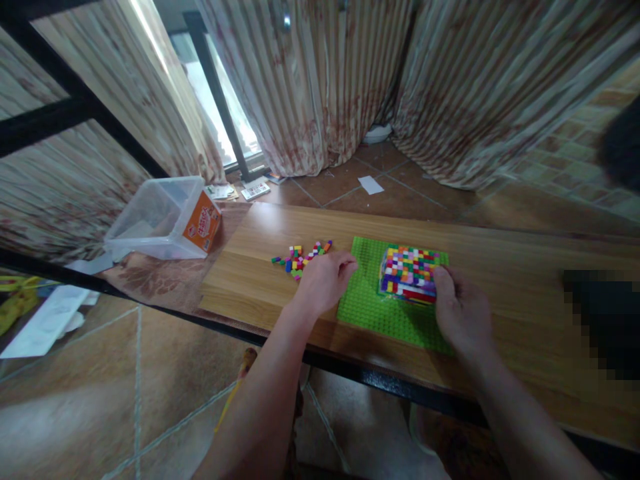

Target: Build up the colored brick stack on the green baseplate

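A block built of many-coloured toy bricks (407, 272) sits on a green studded baseplate (365, 300) on the wooden table. My right hand (463, 310) is closed at the right end of this brick block, its thumb against the near right corner; the other fingers are partly hidden. My left hand (327, 280) is raised between the baseplate and a loose pile of small toy bricks (295, 259). Its thumb and fingers are pinched together, and whatever they hold, if anything, cannot be made out. The left wrist and hand cover part of the pile.
A clear plastic bin (150, 217) with an orange label stands beyond the table's left end. Papers (370, 185) lie on the tiled floor behind the wooden table (250, 267). Striped curtains (310, 87) hang at the back. A dark, pixelated patch covers the right edge.
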Action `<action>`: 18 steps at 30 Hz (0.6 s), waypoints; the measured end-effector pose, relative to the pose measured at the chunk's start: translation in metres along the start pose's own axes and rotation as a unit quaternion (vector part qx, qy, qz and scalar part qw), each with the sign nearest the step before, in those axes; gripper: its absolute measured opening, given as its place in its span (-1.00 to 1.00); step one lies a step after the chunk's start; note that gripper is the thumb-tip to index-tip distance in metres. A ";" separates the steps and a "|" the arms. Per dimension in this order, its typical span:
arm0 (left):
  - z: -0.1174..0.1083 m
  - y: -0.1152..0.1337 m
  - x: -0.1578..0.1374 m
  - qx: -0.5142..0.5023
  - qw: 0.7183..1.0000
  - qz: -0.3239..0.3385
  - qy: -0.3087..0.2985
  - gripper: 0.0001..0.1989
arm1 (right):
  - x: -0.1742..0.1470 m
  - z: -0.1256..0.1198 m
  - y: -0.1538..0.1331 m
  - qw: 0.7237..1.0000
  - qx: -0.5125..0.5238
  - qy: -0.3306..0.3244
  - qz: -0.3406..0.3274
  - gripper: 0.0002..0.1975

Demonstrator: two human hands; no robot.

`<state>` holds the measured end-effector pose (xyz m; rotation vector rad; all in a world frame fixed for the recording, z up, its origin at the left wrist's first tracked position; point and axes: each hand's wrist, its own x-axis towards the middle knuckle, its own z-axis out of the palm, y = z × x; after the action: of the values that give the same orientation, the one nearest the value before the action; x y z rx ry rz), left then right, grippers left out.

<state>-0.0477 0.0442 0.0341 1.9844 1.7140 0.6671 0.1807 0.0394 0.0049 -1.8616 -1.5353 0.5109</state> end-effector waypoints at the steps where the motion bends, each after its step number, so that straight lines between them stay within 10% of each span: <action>1: 0.000 0.000 0.000 0.002 1.000 -0.004 0.000 -0.75 | 0.000 0.000 0.000 1.000 -0.001 0.001 -0.001 -0.39; 18: 0.004 -0.003 0.001 -0.114 0.993 0.012 0.006 -0.79 | 0.001 0.000 0.001 1.000 -0.005 0.004 0.003 -0.40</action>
<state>-0.0474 0.0452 0.0294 1.8473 1.5468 0.8456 0.1813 0.0405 0.0041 -1.8748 -1.5309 0.4991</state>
